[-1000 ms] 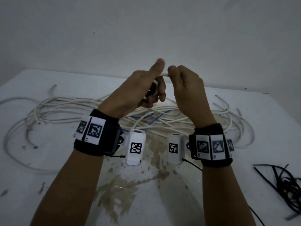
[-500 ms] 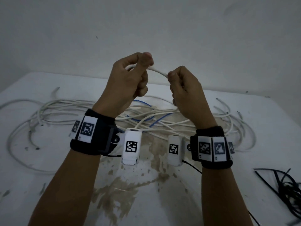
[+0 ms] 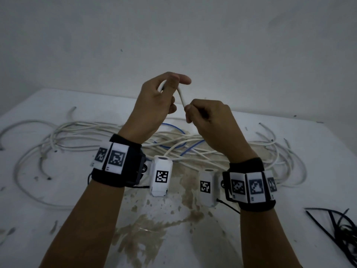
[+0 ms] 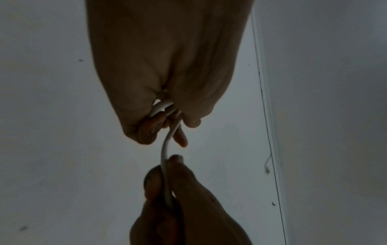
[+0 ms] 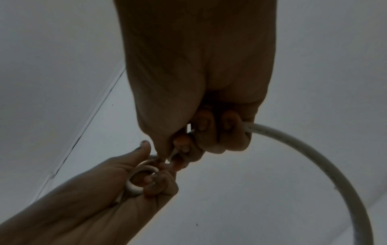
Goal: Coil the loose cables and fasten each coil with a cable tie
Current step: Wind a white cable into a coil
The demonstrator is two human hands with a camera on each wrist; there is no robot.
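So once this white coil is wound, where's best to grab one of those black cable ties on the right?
Judging from the head view, take a black cable tie by the straight strap end that juts out leftward from the tangled black bundle. Come in with the right hand from the left and above: that end lies flat, free of the knot, so a pinch should lift it.

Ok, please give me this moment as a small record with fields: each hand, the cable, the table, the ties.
left hand: raised above the table, holds a small white coil in its grip
right hand: raised beside it, pinches the white cable that runs to the coil
cable past right hand: curves away in a wide arc
table: white, stained in the middle; loose white cables and a blue one lie on it
cable ties: black bundle at the right edge, untouched
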